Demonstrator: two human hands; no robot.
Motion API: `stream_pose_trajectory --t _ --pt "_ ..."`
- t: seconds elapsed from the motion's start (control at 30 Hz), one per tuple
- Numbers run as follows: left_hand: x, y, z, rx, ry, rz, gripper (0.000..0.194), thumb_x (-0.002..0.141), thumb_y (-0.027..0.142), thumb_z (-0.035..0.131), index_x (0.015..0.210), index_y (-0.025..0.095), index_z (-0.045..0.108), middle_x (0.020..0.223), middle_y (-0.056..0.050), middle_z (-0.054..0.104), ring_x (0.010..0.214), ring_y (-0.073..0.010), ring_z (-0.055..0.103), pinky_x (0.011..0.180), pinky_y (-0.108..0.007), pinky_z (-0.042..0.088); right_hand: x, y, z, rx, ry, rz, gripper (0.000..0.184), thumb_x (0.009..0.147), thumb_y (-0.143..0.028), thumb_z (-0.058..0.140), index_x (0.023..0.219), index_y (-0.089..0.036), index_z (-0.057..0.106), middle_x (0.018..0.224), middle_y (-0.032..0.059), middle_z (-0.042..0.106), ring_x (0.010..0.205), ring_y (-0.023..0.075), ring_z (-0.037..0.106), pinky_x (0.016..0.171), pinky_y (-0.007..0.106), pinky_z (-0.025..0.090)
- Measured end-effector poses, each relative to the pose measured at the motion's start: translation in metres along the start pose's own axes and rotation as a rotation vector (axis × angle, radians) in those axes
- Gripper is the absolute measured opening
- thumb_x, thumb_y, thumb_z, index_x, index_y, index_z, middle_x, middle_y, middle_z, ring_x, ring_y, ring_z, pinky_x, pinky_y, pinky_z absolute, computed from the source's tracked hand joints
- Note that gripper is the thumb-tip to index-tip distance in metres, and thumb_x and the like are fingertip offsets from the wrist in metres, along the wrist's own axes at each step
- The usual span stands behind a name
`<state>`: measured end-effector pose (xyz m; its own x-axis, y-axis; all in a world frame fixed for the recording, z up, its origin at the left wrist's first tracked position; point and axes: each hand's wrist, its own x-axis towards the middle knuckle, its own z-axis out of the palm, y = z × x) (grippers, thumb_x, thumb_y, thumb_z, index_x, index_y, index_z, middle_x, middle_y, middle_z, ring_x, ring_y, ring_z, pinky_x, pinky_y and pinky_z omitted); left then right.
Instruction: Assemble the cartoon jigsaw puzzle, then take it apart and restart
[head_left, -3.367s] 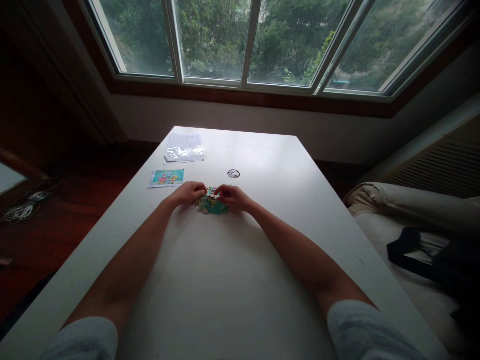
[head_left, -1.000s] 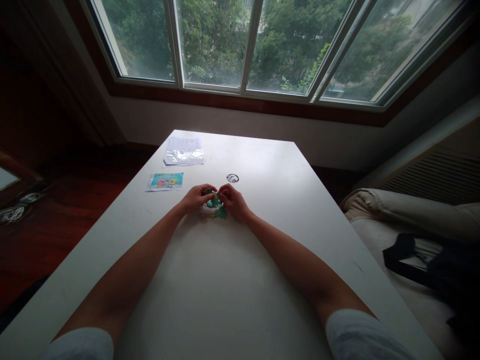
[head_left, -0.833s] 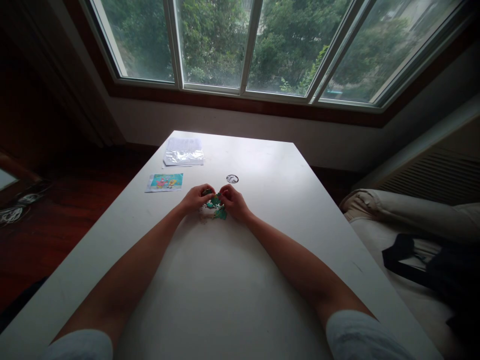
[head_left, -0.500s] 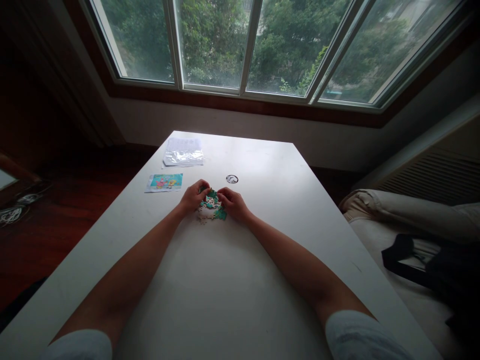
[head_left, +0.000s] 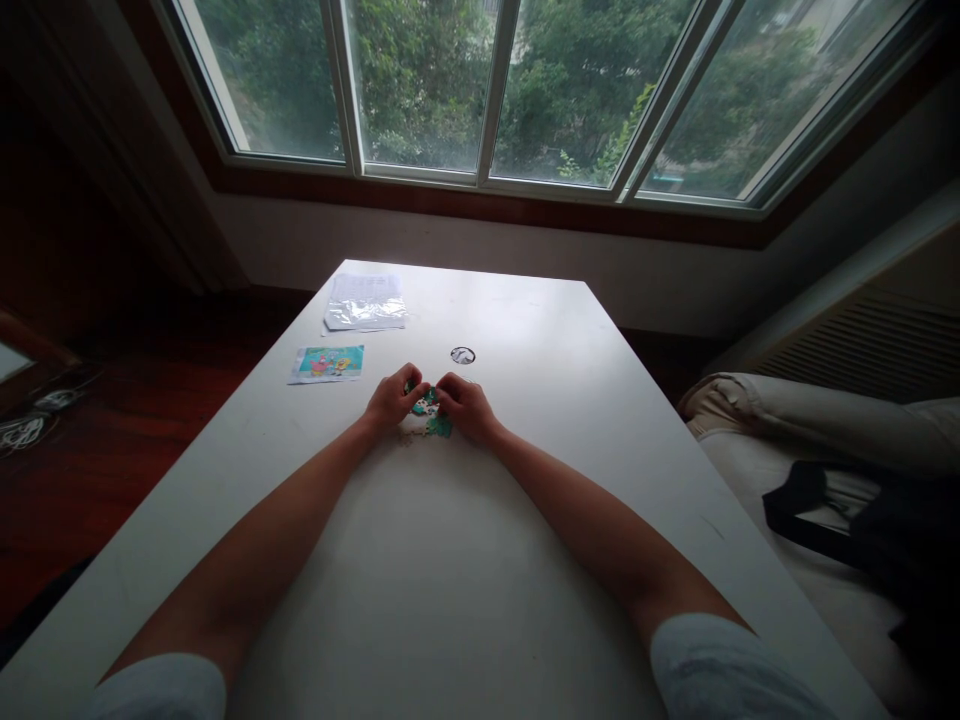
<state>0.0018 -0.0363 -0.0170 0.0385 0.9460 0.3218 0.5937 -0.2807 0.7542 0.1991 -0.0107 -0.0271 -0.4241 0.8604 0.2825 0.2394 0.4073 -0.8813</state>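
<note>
A small heap of teal and white jigsaw pieces (head_left: 432, 416) lies in the middle of the white table (head_left: 465, 560). My left hand (head_left: 391, 402) rests at the heap's left side with its fingers curled and pinched on pieces. My right hand (head_left: 465, 405) sits at the heap's right side, its fingers also pinched on pieces. The fingertips of both hands nearly meet over the heap. Which single pieces they grip is too small to tell.
A colourful cartoon picture card (head_left: 328, 362) lies left of the hands, with a clear plastic bag (head_left: 366, 303) beyond it near the far edge. A round cable hole (head_left: 463, 355) is just past the hands. A cushion with a black strap (head_left: 817, 490) lies to the right.
Both hands stayed at the heap, fingers working the pieces. They parted slightly half a second ago and have drawn together again. The view shifted a little.
</note>
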Motion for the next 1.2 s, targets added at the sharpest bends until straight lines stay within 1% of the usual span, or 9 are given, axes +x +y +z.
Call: stream_pose_trajectory --t 0.13,0.23,0.43,0.53,0.67,0.73,0.83,1.03,1.2 --pt "-0.003 0.001 0.003 0.052 0.006 0.039 0.022 0.092 0.045 0.057 0.092 0.023 0.059 0.072 0.003 0.059 0.061 -0.0147 0.05 0.061 -0.027 0.036 0.0 0.001 0.0 0.043 0.0 0.012 0.014 0.089 -0.035 0.055 0.095 -0.024 0.059 0.07 -0.0039 0.067 0.059 0.0138 0.063 0.058 0.024 0.048" --pt "-0.003 0.003 0.003 0.053 0.036 0.072 0.019 0.093 0.041 0.055 0.096 0.023 0.061 0.077 0.001 0.063 0.063 -0.0151 0.05 0.063 -0.026 0.037 0.001 0.002 0.0 0.014 0.019 -0.001 0.013 0.088 -0.033 0.054 0.096 -0.025 0.059 0.07 -0.0045 0.065 0.058 0.0128 0.06 0.059 0.024 0.047" --pt "-0.002 0.002 0.004 0.041 0.142 0.075 0.016 0.093 0.03 0.053 0.1 0.022 0.064 0.09 -0.003 0.069 0.069 -0.0164 0.055 0.071 -0.028 0.043 0.002 0.007 0.0 -0.077 0.058 -0.036 0.014 0.085 -0.029 0.054 0.094 -0.025 0.064 0.063 -0.0061 0.053 0.059 0.0124 0.05 0.06 0.023 0.041" --pt "-0.001 0.0 0.004 0.015 0.153 0.076 0.017 0.091 0.021 0.05 0.1 0.022 0.065 0.095 -0.004 0.071 0.075 -0.0175 0.06 0.075 -0.029 0.045 0.003 0.008 -0.001 -0.113 0.083 -0.052 0.017 0.086 -0.027 0.051 0.092 -0.024 0.066 0.062 -0.0051 0.048 0.061 0.0134 0.046 0.061 0.024 0.04" --pt "-0.001 -0.004 0.004 -0.02 0.131 0.045 0.023 0.088 0.015 0.047 0.101 0.021 0.065 0.093 -0.003 0.071 0.077 -0.0176 0.062 0.074 -0.029 0.047 0.005 0.008 -0.002 -0.13 0.103 -0.097 0.021 0.087 -0.022 0.048 0.091 -0.023 0.069 0.072 -0.0017 0.057 0.069 0.0154 0.051 0.07 0.027 0.043" --pt "0.0 -0.005 0.004 -0.029 0.142 0.024 0.023 0.088 0.016 0.048 0.102 0.022 0.064 0.089 -0.002 0.071 0.075 -0.0173 0.062 0.073 -0.028 0.047 0.007 0.008 -0.002 -0.139 0.11 -0.124 0.022 0.086 -0.019 0.048 0.089 -0.022 0.07 0.082 0.0007 0.063 0.076 0.0165 0.055 0.077 0.028 0.045" --pt "0.001 -0.007 0.002 -0.018 0.178 -0.013 0.02 0.088 0.02 0.051 0.103 0.022 0.063 0.085 -0.001 0.07 0.072 -0.0167 0.061 0.071 -0.027 0.046 0.008 0.009 -0.003 -0.183 0.1 -0.14 0.022 0.087 -0.018 0.049 0.089 -0.022 0.071 0.09 0.0025 0.064 0.082 0.017 0.057 0.081 0.029 0.045" --pt "0.002 -0.008 0.001 0.059 0.214 -0.017 0.017 0.089 0.029 0.058 0.104 0.023 0.064 0.081 0.001 0.066 0.066 -0.0153 0.057 0.069 -0.027 0.045 0.011 0.011 -0.001 -0.349 0.049 -0.129 0.018 0.093 -0.03 0.058 0.1 -0.024 0.073 0.1 0.005 0.062 0.091 0.0191 0.058 0.083 0.031 0.045" --pt "0.003 -0.008 0.003 0.07 0.224 -0.013 0.028 0.092 0.032 0.059 0.118 0.023 0.064 0.086 0.0 0.07 0.073 -0.0164 0.062 0.074 -0.027 0.048 0.015 0.003 0.004 -0.613 -0.015 -0.08 0.033 0.095 -0.042 0.062 0.119 -0.022 0.071 0.105 0.0098 0.062 0.102 0.0246 0.055 0.093 0.037 0.042"
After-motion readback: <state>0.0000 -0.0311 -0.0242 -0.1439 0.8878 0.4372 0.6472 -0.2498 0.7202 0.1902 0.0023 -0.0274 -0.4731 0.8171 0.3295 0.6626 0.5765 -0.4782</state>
